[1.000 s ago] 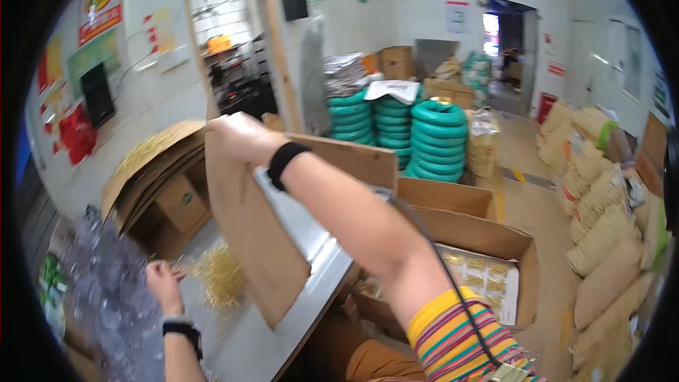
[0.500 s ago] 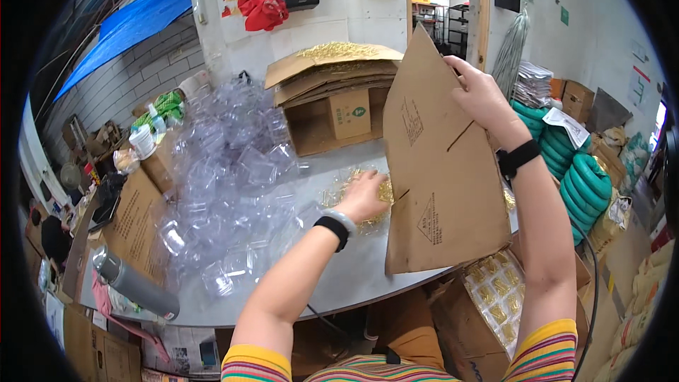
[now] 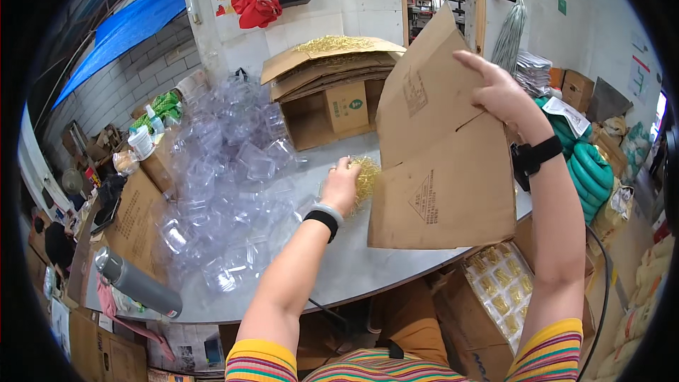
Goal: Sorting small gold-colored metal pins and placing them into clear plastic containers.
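Observation:
A large brown cardboard sheet [image 3: 453,170] stands tilted on edge over the right part of the grey table [image 3: 332,262]. My right hand [image 3: 503,95] grips its upper right edge, index finger stretched along it. At the sheet's left side lies a heap of small thin gold pieces [image 3: 366,178], partly hidden behind the cardboard. My left hand [image 3: 341,189] is at the left rim of this heap, its fingers curled together; whether they hold any pieces is hidden. A big pile of clear plastic boxes [image 3: 237,163] spreads to the left of that hand.
Behind the heap, an open carton [image 3: 304,124] carries stacked cardboard with more gold pieces [image 3: 336,44]. A grey bottle [image 3: 138,283] stands at the front left. Below the table's right edge, a carton holds filled clear boxes [image 3: 501,286]. Teal coiled bundles [image 3: 590,177] are at the right.
My left hand has moved left, and the gold pieces there lie less spread out. The cardboard's lower edge has shifted up and left, while my right hand has moved slightly right.

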Demonstrator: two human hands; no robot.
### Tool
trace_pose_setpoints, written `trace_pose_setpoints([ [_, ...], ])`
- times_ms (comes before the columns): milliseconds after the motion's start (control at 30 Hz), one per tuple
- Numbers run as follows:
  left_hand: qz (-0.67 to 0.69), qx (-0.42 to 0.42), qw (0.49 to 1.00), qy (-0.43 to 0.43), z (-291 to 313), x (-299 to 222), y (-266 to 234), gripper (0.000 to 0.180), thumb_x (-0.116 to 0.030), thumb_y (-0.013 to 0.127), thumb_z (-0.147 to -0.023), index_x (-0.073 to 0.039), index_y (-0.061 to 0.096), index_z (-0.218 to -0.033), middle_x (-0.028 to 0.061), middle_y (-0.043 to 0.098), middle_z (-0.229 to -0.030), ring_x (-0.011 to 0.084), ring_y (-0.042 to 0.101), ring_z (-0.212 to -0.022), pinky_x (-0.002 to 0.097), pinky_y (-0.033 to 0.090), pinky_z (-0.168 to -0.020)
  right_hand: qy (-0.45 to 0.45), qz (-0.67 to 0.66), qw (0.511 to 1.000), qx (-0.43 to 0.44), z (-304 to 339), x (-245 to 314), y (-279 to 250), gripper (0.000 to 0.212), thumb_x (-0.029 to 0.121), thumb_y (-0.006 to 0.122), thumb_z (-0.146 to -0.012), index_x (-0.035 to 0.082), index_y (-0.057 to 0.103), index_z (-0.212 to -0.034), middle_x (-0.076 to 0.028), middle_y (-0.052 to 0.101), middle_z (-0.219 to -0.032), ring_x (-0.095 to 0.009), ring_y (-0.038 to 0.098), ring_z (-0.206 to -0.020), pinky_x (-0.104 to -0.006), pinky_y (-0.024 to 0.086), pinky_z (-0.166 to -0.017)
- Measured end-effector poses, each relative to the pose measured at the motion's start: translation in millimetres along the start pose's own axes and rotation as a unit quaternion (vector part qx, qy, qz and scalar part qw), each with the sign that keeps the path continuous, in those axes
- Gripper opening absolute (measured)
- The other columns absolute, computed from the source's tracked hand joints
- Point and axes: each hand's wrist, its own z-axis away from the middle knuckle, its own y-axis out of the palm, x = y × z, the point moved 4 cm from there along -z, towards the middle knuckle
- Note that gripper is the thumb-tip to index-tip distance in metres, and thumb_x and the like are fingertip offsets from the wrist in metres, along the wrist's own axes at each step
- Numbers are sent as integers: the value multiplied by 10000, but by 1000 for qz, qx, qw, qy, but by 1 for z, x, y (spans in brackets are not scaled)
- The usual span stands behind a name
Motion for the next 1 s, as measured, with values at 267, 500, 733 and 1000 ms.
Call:
trace_pose_setpoints([
  [267, -6, 75, 997, -12, 26, 24, 4, 205, -10, 556, -859, -54, 657, -1031, 191, 583, -1294, 401, 589, -1145, 454, 494, -979, -127, -121, 978, -114, 11, 18, -45, 724, -103, 510, -770, 33, 436, -1477, -106, 480, -1484, -188, 483, -1322, -265, 378, -1081],
  [500, 48, 197, 977, 63, 44, 13, 7, 520, 29, 632, -773, -92, 603, -1278, 245, 411, -1487, 426, 441, -1335, 457, 393, -1115, -122, -111, 931, -324, 100, 18, -132, 724, -45, 556, -865, 44, 309, -1541, -150, 490, -1469, -212, 538, -1278, -305, 426, -1060],
  [733, 102, 188, 974, 77, 76, 7, -36, 771, -62, 773, -732, -115, 479, -1442, 254, 272, -1575, 441, 306, -1435, 468, 304, -1177, -34, -23, 846, -531, 253, -35, -224, 722, -53, 568, -869, -29, 253, -1518, -194, 578, -1317, -227, 603, -1153, -356, 522, -942],
  [1000, 151, 209, 965, 36, 105, 14, -60, 686, -119, 803, -724, -50, 551, -1358, 241, 354, -1535, 415, 357, -1412, 456, 328, -1150, 245, -278, 713, -595, 478, -229, -307, 257, 60, 547, -880, -58, 571, -1107, -169, 680, -1025, -315, 674, -941, -432, 568, -867],
])
